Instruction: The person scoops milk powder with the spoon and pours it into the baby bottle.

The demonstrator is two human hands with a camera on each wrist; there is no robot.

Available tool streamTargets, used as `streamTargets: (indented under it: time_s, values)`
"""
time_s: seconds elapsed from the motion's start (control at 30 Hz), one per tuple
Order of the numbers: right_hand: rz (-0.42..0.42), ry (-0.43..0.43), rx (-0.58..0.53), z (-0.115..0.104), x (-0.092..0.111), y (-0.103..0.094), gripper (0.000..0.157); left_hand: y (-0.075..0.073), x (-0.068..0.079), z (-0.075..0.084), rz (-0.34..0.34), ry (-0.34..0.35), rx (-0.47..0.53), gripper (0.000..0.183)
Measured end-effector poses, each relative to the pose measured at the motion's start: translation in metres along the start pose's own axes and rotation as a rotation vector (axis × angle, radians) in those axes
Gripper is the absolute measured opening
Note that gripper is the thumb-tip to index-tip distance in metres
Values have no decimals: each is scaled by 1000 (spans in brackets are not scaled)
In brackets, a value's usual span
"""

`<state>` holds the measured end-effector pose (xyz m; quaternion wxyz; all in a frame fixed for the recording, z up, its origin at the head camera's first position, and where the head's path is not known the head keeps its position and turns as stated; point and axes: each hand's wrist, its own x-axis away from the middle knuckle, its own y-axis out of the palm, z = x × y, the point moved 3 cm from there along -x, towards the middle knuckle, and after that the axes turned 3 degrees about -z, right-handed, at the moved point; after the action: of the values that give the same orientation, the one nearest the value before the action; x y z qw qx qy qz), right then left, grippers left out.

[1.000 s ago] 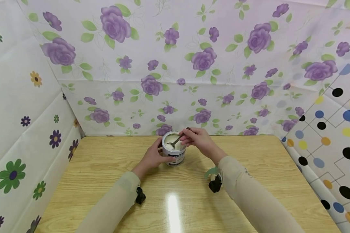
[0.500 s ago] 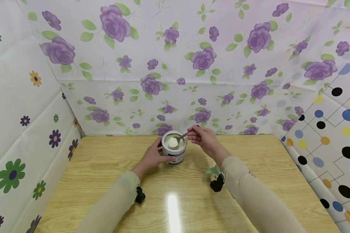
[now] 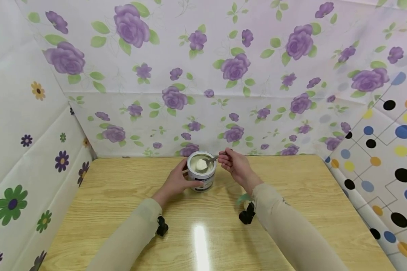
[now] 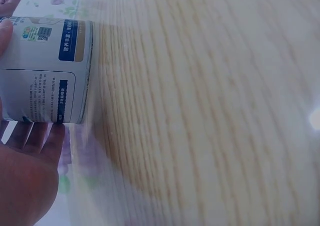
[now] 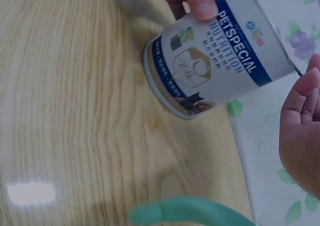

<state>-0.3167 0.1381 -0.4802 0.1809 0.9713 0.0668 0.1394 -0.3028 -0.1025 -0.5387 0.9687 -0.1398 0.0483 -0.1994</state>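
head view, left hand: curled round the side of the can, grip opened only to its width, with thumb laid across the printed front.
head view, can: held in the left grip, mouth up on the table, just beside the right grip.
head view, right hand: pinching the spoon's handle in a narrow grip, near the can's rim.
head view, spoon: reaching from the right grip across the rim, into the outline of the can's mouth.
head view, white heap: at the end of the spoon away from the right grip; cannot tell how high above the contents.
head view, table: pale wood, beneath both grips.
head view, floral sheet: hung beyond both grips, printed with purple roses.
head view, green band: at the right wrist, behind the right grip.
left wrist view, fingers: bent against the can's side, opposite the thumb.
left wrist view, label: blue and tan, facing out from the left grip.
right wrist view, can: lettered "petspecial nutrition", pressed by the left thumb.
right wrist view, right hand: curled just beside the rim, partly cut off.
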Motion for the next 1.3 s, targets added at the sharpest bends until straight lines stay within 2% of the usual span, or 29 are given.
streamTargets:
  time_s: [0.5, 0.7, 0.83, 1.07, 1.3]
  values:
    - [30, 16, -71, 2, 3, 0, 34, 0, -2, -1, -6, 22, 1, 102]
    - [36, 19, -62, 2, 4, 0, 34, 0, -3, -2, -2, 8, 1, 101]
    - [52, 9, -101, -1, 2, -1, 35, 0, -3, -3, -5, 6, 0, 101]
    - [36, 2, -146, -12, 3, -2, 37, 0, -2, -2, -8, 0, 0, 100]
    - [-34, -25, -149, -34, 15, -3, 39, -1, -1, -2, -14, -2, 5, 100]
